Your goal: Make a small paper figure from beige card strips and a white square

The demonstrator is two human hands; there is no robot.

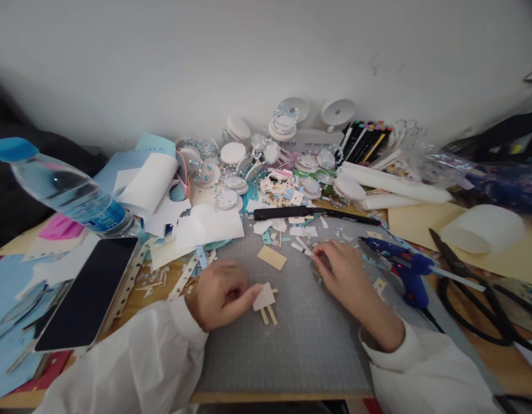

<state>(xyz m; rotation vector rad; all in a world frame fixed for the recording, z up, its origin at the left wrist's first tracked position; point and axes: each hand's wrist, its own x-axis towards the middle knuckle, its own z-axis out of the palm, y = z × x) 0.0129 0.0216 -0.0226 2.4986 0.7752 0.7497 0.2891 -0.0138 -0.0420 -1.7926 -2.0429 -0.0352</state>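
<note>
My left hand (226,294) is curled, its thumb and finger pinching a small pale paper square (264,296). Narrow cream paper strips (268,315) stick out from under that square, like short legs and an arm. To the right, my right hand (342,276) rests low over the grey cutting mat (292,356), fingers bent together beside small white strips (301,247). Whatever its fingertips may hold is hidden. A cream paper rectangle (272,257) lies flat between the hands.
A blue glue gun (410,270) with a glue stick and large black scissors (477,293) lie right. Behind the mat are a black tool (313,213), paper scraps and several white round pieces (233,153). A phone (89,293) and tilted water bottle (72,192) are left.
</note>
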